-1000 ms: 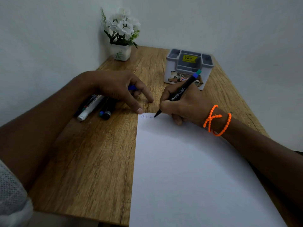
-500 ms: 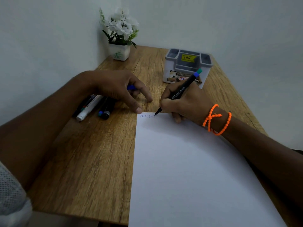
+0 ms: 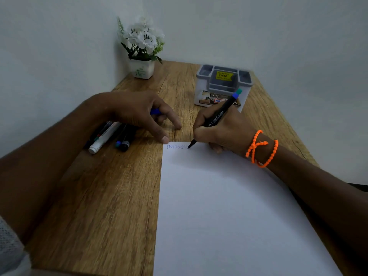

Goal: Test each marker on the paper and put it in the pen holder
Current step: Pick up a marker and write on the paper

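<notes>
My right hand (image 3: 223, 130) grips a black marker (image 3: 218, 117) with a blue-green end, its tip touching the top of the white paper (image 3: 229, 206) at the end of a blue zigzag scribble (image 3: 177, 146). My left hand (image 3: 137, 113) rests on the table with a blue cap (image 3: 155, 111) tucked under its fingers; its thumb tip touches the paper's top left corner. Several other markers (image 3: 111, 137) lie on the table under and left of that hand. The grey pen holder (image 3: 224, 86) stands behind my right hand, its compartments showing no markers.
A small white pot of white flowers (image 3: 142, 48) stands in the far left corner of the wooden table (image 3: 95, 206). Walls close in on the left and back. The table's right edge runs close beside my right forearm.
The marker tip has moved right along the paper's top edge, and the blue scribble has grown longer. My left hand has stayed in place.
</notes>
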